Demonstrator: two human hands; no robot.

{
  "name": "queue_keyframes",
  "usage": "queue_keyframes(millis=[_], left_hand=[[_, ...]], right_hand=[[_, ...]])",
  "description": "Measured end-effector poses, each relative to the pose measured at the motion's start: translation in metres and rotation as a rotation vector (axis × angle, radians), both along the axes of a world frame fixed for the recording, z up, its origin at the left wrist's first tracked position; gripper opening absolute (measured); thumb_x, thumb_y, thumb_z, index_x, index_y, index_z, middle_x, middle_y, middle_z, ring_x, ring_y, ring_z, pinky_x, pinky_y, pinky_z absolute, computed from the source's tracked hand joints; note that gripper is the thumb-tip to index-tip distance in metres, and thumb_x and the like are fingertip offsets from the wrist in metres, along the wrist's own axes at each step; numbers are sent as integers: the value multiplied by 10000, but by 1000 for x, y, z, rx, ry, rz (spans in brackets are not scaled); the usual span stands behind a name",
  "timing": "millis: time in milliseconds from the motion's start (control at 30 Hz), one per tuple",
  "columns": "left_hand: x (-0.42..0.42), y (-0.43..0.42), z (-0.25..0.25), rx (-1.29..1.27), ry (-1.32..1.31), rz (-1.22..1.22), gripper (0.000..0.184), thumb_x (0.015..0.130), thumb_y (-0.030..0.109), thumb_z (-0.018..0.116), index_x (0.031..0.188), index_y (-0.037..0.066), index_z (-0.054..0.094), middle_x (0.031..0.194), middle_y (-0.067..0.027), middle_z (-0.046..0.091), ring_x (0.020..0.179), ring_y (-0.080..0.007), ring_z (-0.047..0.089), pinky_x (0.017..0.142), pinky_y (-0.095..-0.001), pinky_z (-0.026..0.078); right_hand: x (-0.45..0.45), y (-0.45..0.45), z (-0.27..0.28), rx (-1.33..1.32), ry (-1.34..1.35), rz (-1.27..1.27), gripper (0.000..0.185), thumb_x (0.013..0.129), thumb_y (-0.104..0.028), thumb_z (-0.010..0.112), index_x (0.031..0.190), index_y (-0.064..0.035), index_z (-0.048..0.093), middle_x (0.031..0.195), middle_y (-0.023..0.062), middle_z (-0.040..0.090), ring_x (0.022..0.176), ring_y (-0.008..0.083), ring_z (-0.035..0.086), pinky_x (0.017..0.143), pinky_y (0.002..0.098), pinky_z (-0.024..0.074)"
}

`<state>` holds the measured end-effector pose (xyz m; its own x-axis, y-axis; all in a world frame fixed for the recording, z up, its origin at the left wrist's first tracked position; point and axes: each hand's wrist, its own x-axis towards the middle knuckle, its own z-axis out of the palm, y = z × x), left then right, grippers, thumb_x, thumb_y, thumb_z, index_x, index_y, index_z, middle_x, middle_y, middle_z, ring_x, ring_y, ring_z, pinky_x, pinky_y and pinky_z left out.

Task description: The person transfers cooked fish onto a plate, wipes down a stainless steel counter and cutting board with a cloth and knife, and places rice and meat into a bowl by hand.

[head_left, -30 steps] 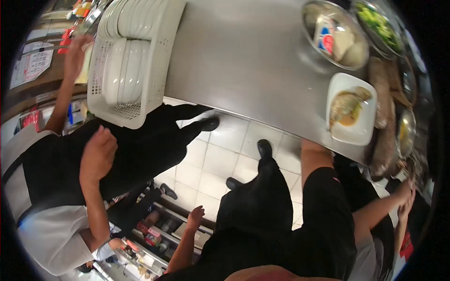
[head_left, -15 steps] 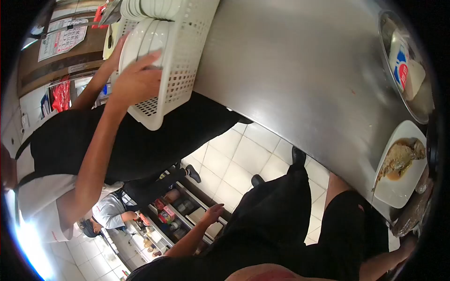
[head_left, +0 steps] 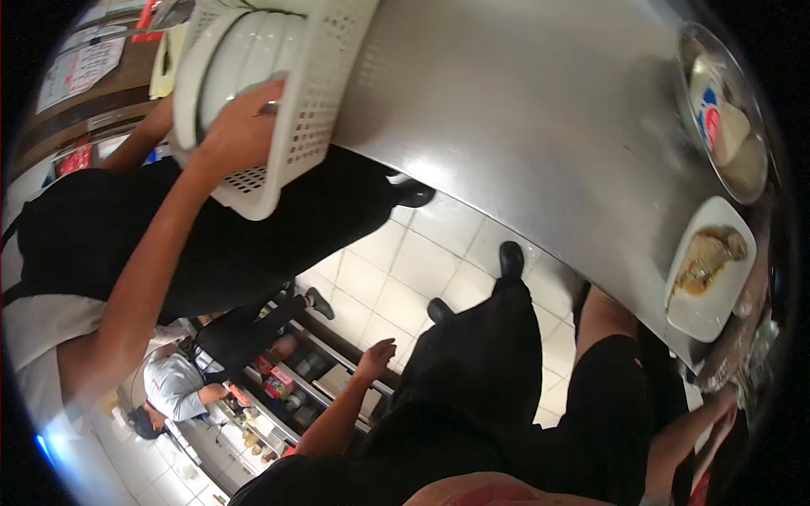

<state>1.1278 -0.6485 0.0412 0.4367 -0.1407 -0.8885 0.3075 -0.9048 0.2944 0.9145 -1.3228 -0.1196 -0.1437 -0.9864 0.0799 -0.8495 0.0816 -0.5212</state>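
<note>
My left hand (head_left: 376, 359) hangs beside my black apron, fingers loosely apart, holding nothing. At the right edge, my right hand (head_left: 717, 415) is beside crinkled clear plastic (head_left: 747, 378) below the counter's corner; its fingers are partly hidden, so its grip cannot be made out. Above it, a white oblong dish (head_left: 682, 314) on the counter holds a piece of cooked food, perhaps fish, in brown sauce. Farther along sits a round metal bowl (head_left: 747, 187) containing a package with blue and red print (head_left: 710, 114) and something pale.
A stainless steel counter (head_left: 506, 110) spans the upper right. At left, a co-worker's hands (head_left: 240, 135) are at white plates (head_left: 253, 51) in a white perforated basket (head_left: 316, 126). Another person (head_left: 173, 384) stands by shelves (head_left: 312, 371). White tiles (head_left: 422, 261) cover the floor.
The view has shifted, so the basket and dish appear farther left and higher. My right hand appears higher beside the plastic. The co-worker's near hand remains at the plates.
</note>
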Motion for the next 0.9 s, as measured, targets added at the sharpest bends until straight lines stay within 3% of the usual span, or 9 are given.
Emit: queue_keyframes(millis=[67,133,200,233,400,467,533,733,900], left_hand=[[4,13,-13,-83,-16,-130,382,953,247,560,1273,37,571,950,-64,681,798,-107,608,703,-279,501],[6,-4,-10,-102,-4,-6,387,962,262,545,1279,40,566,983,-64,681,823,-101,605,708,-271,498],[12,-1,-27,-150,108,106,398,969,184,530,1344,54,496,1181,-93,640,967,-165,630,793,-302,508],[12,-4,-28,-98,79,-26,408,984,227,520,1351,51,486,1192,-107,632,979,-179,623,806,-315,505],[16,-37,-10,-344,87,182,483,978,332,549,1364,51,477,1226,-128,615,1065,-217,613,890,-376,494],[20,-55,12,-431,97,237,540,983,384,515,1382,26,444,1258,-169,589,1091,-249,604,922,-396,481],[21,-61,31,-478,104,324,597,980,418,504,1398,2,411,1290,-198,563,1120,-283,591,941,-423,466],[20,-18,96,-848,200,569,775,947,540,469,1459,-10,278,1376,-217,470,1193,-306,527,1008,-468,410],[1,64,151,-894,81,928,664,950,396,547,1425,-17,334,1301,-169,535,1176,-273,533,990,-429,434]], right_hand=[[9,15,-2,-17,-40,24,431,904,-193,595,1297,-44,499,1221,120,574,1093,221,559,895,310,470],[20,34,0,-23,-99,56,424,902,-184,598,1291,-43,507,1218,117,577,1093,215,559,896,304,467],[35,61,7,-7,-213,105,417,900,-175,601,1286,-43,515,1215,115,579,1092,210,559,898,298,464],[40,76,12,8,-259,121,414,898,-170,602,1283,-43,519,1213,114,581,1092,207,559,898,296,462],[56,192,43,321,-643,201,398,893,-148,609,1269,-41,539,1205,108,587,1090,194,558,902,281,454],[66,246,83,476,-968,215,350,845,-8,496,1180,4,595,1023,41,641,913,111,569,815,256,449],[68,295,112,586,-887,303,357,840,0,470,1182,29,566,1023,108,642,921,166,595,799,285,470],[97,414,215,735,-824,671,370,840,-4,451,1190,32,563,1043,110,649,924,168,602,818,297,473],[133,518,264,795,-790,976,283,923,-41,495,1188,41,550,1058,111,642,986,180,601,892,307,463]])
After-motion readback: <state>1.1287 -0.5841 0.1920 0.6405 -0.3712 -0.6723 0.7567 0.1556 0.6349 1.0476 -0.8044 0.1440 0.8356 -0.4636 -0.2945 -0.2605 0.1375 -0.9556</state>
